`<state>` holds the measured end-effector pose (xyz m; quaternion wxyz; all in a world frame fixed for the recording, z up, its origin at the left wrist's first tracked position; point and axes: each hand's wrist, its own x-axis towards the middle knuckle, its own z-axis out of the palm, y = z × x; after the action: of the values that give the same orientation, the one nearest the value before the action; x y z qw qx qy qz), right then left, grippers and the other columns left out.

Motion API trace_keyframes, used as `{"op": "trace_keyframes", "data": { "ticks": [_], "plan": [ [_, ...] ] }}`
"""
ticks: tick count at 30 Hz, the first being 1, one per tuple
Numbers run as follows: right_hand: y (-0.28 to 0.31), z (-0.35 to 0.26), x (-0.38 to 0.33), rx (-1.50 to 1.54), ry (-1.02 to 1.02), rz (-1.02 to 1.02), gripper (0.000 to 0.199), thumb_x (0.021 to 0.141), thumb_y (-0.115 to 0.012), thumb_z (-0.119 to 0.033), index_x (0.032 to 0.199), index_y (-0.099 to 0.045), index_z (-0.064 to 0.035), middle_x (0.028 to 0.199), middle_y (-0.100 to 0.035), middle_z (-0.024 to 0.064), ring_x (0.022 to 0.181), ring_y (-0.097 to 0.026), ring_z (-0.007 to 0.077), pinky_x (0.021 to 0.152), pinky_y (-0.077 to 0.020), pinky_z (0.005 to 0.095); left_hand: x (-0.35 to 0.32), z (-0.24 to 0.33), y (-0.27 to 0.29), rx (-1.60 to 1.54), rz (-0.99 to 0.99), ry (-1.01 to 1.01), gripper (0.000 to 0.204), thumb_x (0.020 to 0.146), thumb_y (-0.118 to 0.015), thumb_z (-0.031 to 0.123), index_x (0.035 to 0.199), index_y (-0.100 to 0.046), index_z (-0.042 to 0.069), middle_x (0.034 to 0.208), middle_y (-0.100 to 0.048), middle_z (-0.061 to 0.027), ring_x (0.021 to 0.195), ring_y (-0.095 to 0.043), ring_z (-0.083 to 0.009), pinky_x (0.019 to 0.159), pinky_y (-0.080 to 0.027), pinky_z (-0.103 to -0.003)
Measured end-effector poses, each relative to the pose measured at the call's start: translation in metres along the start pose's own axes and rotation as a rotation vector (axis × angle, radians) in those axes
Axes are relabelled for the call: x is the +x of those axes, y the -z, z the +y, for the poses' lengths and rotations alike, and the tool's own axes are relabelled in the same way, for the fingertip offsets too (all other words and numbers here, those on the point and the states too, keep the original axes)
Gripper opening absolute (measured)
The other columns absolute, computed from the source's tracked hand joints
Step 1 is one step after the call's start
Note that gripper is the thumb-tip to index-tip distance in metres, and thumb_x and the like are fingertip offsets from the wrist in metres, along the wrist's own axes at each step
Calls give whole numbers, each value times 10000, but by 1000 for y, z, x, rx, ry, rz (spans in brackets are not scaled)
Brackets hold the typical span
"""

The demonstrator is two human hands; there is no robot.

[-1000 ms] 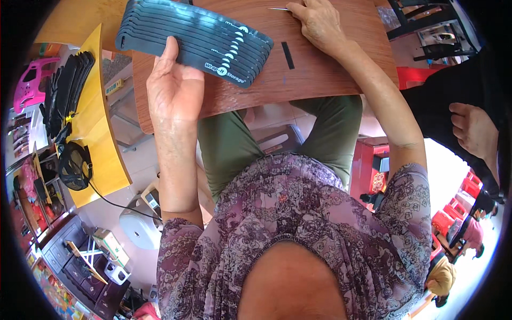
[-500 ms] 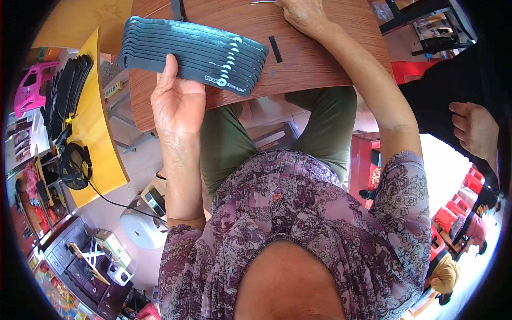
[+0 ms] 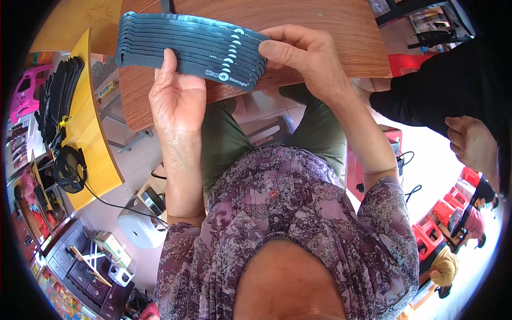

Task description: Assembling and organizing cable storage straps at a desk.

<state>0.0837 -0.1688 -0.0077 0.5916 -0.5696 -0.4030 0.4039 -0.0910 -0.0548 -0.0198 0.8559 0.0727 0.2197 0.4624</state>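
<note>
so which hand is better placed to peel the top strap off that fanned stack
Right, likely: the right hand pinches the printed ends of the dark straps, fingertips at the fanned edges. The left hand supports them from below.

A stack of dark blue-grey straps (image 3: pixel 186 50) is sitting in the upper middle of the frame, stretching from the upper left toward the centre top. The flat, long strips are lying fanned one over another, so their rounded ends are showing as a stepped row along the left edge. Small white marks are running in a slanted line near the right end, with white lettering on the lowest strip. The bundle is lying nearly level, tilting slightly down to the right, over a wooden surface.
</note>
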Motion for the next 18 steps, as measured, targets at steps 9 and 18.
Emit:
{"op": "trace_keyframes", "data": {
  "ticks": [9,18],
  "plan": [
    [7,-7,-18,116,-144,-10,207,804,-664,-159,939,-665,-3,742,-641,31,613,-571,57,563,-478,189,-17,-12,-6,14,12,0,222,879,-532,24,1100,-547,40,1173,-566,-70,1139,-494,-208,1048,-332,-389],
    [10,-2,-21,106,-178,-14,151,792,-638,-114,876,-671,7,726,-634,30,617,-582,67,558,-487,193,-26,-15,-2,29,-23,33,262,881,-534,38,1142,-542,57,1191,-560,-66,1144,-487,-202,1054,-308,-397]
  ]
}}
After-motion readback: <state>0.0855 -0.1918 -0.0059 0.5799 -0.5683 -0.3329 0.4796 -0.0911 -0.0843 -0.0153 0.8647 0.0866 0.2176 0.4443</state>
